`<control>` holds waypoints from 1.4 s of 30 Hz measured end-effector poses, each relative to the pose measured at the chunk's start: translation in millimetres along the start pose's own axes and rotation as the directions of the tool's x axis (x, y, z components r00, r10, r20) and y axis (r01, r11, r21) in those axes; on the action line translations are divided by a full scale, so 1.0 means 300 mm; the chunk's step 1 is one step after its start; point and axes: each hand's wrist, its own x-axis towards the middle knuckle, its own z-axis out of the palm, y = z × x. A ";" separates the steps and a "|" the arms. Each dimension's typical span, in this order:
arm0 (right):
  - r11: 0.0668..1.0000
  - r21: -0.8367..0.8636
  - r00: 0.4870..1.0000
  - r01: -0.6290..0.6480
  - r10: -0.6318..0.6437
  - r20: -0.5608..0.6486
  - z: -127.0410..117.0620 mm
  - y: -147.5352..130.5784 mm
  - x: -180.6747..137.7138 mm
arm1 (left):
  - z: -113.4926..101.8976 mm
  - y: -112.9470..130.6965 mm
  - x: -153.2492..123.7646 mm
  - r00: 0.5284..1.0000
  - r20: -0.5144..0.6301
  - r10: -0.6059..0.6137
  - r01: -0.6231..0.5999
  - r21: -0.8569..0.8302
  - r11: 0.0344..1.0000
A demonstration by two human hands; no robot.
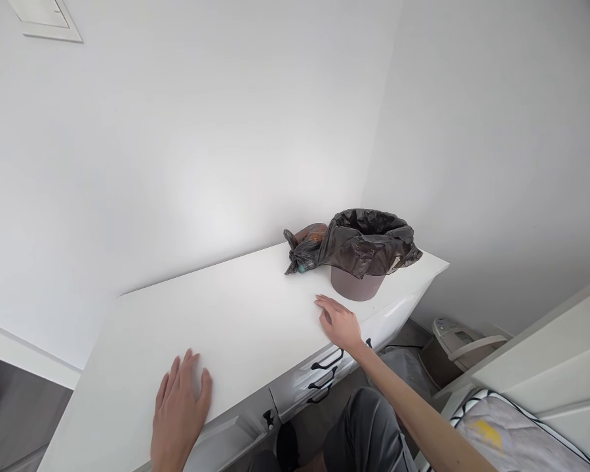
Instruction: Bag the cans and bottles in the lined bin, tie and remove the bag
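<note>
My left hand (181, 408) lies flat and open on the white desk top (236, 321) near its front edge, holding nothing. Farther right, my right hand (339, 321) rests on the same surface with its fingers stretched out, a short way in front of a small brown bin (356, 284). A black bin bag (368, 244) lines the bin and hangs over its rim. Behind and left of the bin lies a tied dark bag (302, 249) with something brownish inside.
The desk stands in a corner of white walls (177, 164). Drawers with black handles (327, 377) run along its front. A grey appliance (459, 337) sits on the floor to the right, beside a white surface (550, 354). My knee (364, 426) is below the desk edge.
</note>
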 end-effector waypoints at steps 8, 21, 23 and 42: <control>1.000 0.006 1.000 -0.016 0.016 0.014 -0.005 -0.008 0.000 | -0.002 0.002 -0.005 1.000 0.001 -0.013 0.013 -0.039 0.999; 0.981 -0.166 0.964 0.098 -0.052 0.260 0.069 0.019 0.181 | 0.002 0.002 0.000 1.000 -0.019 -0.012 0.011 -0.041 0.999; 0.981 -0.173 0.962 0.089 -0.039 0.272 0.087 -0.020 0.273 | -0.005 0.007 -0.001 0.999 -0.041 -0.005 0.003 -0.043 0.999; 0.993 0.078 0.957 -0.086 0.061 0.283 0.098 -0.327 0.226 | 0.000 -0.010 -0.005 0.997 -0.044 0.059 -0.061 -0.044 0.997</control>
